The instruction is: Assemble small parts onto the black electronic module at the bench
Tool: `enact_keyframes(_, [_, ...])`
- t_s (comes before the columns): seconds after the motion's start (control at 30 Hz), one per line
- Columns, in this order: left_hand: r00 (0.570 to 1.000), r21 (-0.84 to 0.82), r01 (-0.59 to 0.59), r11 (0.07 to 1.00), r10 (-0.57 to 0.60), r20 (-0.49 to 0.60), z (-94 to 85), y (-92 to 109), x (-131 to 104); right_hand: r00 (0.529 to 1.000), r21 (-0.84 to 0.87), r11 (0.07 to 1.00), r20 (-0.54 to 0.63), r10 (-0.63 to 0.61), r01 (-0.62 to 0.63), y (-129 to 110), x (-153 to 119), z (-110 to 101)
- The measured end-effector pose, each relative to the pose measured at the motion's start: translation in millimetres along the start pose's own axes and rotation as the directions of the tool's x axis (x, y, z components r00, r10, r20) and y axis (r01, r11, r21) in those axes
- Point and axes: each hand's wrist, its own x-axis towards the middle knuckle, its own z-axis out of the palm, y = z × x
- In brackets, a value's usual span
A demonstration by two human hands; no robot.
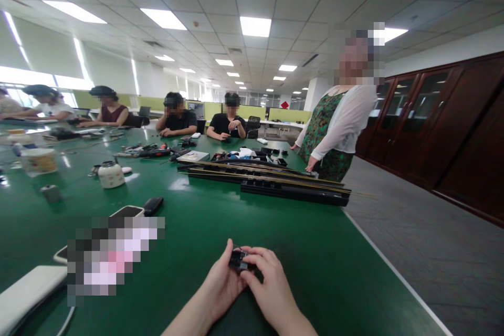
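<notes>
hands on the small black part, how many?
2. The wearer's left hand holds the small black part from the left; the right hand has its thumb and fingers at its right side. Some fingers are partly hidden, but no third hand reaches in.

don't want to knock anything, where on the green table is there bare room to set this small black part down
Bare green table lies right of the right hand, out to the table's edge, and ahead of it, up to the long black bars. Crowded: behind the bars, among loose parts, and left, around the white-rimmed device.
</notes>
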Motion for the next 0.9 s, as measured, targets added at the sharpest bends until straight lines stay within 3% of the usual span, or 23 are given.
enact_keyframes(0.33, [1.000,0.038,0.001,0.999,0.000,-0.023,-4.1,-2.4,2.7,0.999,-0.167,0.986,0.049,0.022,-0.014,-5.1,-1.3,-1.6])
enact_keyframes(0.6, [0.999,0.036,0.025,0.999,-0.026,0.028,-6.3,-0.1,2.2,0.999,-0.077,0.997,0.042,0.001,0.002,-5.6,-1.5,-2.8])
enact_keyframes(0.9, [0.999,0.037,0.049,0.998,-0.048,-0.021,-1.4,4.8,-0.2,0.999,-0.026,0.999,0.004,-0.032,0.032,-4.5,-1.7,-2.6])
